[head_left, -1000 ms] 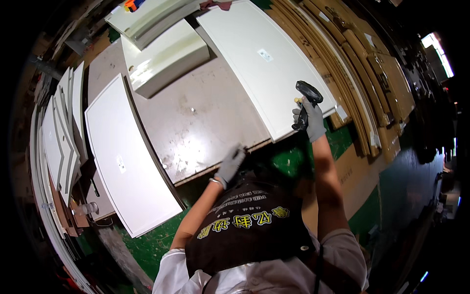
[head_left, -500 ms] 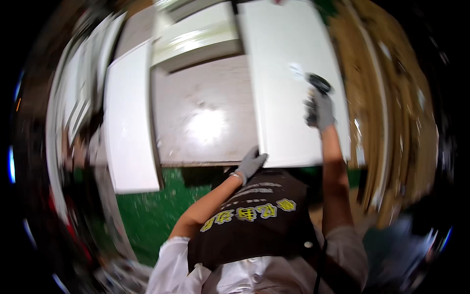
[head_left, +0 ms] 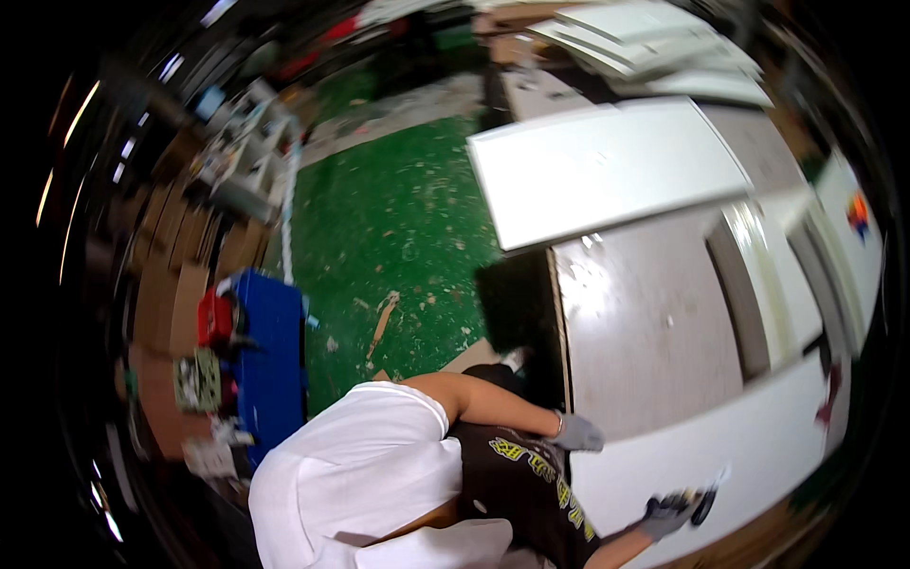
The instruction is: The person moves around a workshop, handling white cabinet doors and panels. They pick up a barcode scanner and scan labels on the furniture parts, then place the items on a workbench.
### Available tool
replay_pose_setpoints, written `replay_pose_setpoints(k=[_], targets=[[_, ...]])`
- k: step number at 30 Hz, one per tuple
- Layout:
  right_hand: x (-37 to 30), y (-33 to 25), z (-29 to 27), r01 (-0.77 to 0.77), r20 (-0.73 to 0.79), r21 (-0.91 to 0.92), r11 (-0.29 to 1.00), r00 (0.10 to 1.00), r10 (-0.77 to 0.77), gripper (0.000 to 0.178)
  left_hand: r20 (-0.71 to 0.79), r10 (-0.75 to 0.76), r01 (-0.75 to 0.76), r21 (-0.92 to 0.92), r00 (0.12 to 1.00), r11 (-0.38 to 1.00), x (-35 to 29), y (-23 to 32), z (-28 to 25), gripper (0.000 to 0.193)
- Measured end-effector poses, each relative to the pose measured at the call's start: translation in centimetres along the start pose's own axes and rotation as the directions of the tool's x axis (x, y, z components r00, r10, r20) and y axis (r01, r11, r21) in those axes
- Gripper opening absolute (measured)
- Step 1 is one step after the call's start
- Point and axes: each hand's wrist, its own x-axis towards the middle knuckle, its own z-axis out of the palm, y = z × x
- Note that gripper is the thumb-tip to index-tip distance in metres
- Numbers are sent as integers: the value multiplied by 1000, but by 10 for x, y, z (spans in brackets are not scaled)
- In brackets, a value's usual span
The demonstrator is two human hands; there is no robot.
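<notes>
A long white panel lies along the near right side of a grey-brown worktop. My left hand, in a grey glove, rests at the panel's corner nearest my body, fingers stretched out and holding nothing. My right hand, also gloved, is closed around what looks like a black handheld scanner with a rounded head, over the panel. Just ahead of that head is a small pale label. Blur hides the finer details of the tool.
Another white panel overhangs the worktop's far left side. Taped white boards stand stacked at its right end, and more panels are piled behind. To the left are a green floor, a blue cabinet, a red box and cardboard.
My view has swung left, bringing in the floor and blue cabinet. My left hand is still at the panel's corner; my right still grips the scanner over the panel.
</notes>
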Motion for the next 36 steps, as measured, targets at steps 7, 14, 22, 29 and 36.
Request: replay_pose_setpoints(k=[7, 14, 22, 29, 36], targets=[[-27, 5, 62, 66, 195, 41, 997, 978, -73, 32, -123, -66, 64, -22, 990, 998, -32, -33, -54, 38], [-75, 50, 194, 148, 413, -137, 979, 907, -79, 35, -210, -143, 129, -79, 967, 989, -72, -72, -112, 43], [-69, 130, 286, 128, 630, -231, 965, 775, 49, 40, -348, -194, 139, -175, 917, 975, -119, -110, -199, 42], [-71, 155, 294, -20, 679, -291, 956, 700, 221, 38, -444, -327, 200, -310, 834, 930, -161, -131, -235, 41], [-122, 88, 285, -158, 350, -312, 937, 898, 268, 49, -591, 67, -165, -113, 804, 980, -110, -139, -275, 32]])
